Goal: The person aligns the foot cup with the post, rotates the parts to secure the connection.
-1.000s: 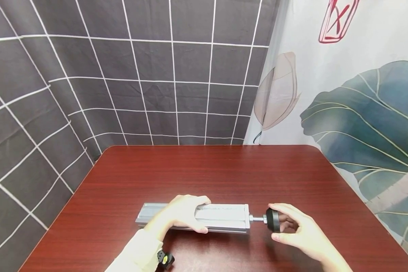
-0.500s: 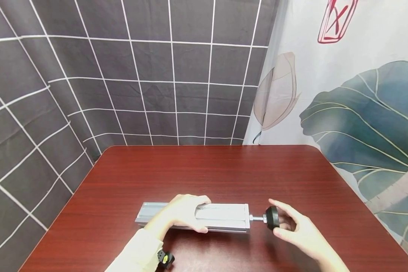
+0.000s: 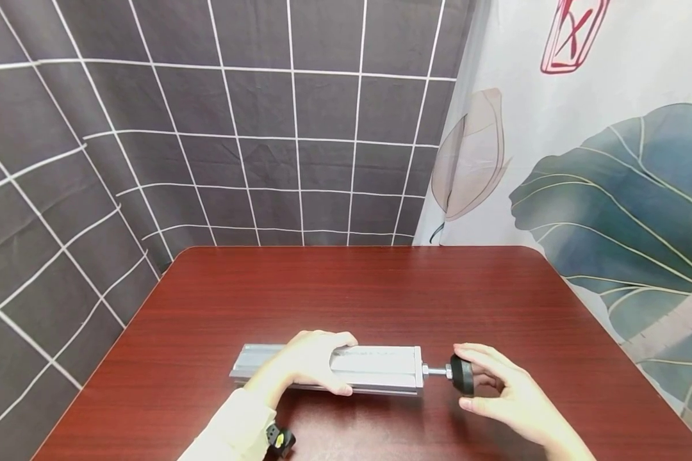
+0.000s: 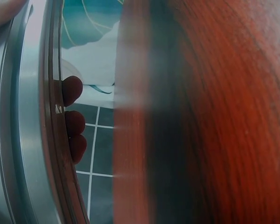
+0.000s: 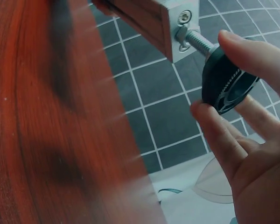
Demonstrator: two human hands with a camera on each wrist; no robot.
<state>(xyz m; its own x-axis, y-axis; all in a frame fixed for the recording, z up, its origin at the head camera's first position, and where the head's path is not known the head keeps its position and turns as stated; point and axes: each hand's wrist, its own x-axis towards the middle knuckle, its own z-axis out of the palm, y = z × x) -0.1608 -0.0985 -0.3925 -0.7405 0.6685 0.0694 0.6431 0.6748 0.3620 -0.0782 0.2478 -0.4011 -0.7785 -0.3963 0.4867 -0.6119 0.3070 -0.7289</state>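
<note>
A silver aluminium extrusion (image 3: pixel 380 365) lies lengthwise near the front of the table. My left hand (image 3: pixel 317 362) grips it from above around its middle, fingers over one long edge and thumb over the other. In the left wrist view, several fingertips (image 4: pixel 73 122) curl past the side of the bar. From the right end plate (image 5: pixel 182 32) a threaded rod (image 3: pixel 438 371) with nuts sticks out, carrying a black levelling foot (image 3: pixel 462 374). My right hand (image 3: pixel 507 390) holds that foot by its rim between thumb and fingers, its hollow underside turned toward the palm.
The red-brown wooden table (image 3: pixel 346 288) stretches away behind the bar. A dark grid-patterned curtain (image 3: pixel 265 153) hangs behind it, and a white leaf-printed curtain (image 3: pixel 530 121) hangs at the right. A small black device (image 3: pixel 280 440) sits by the left cuff.
The right hand's fingers spread off the foot's rim half a second ago, and they are back around it now. The left hand and the bar stay in place.
</note>
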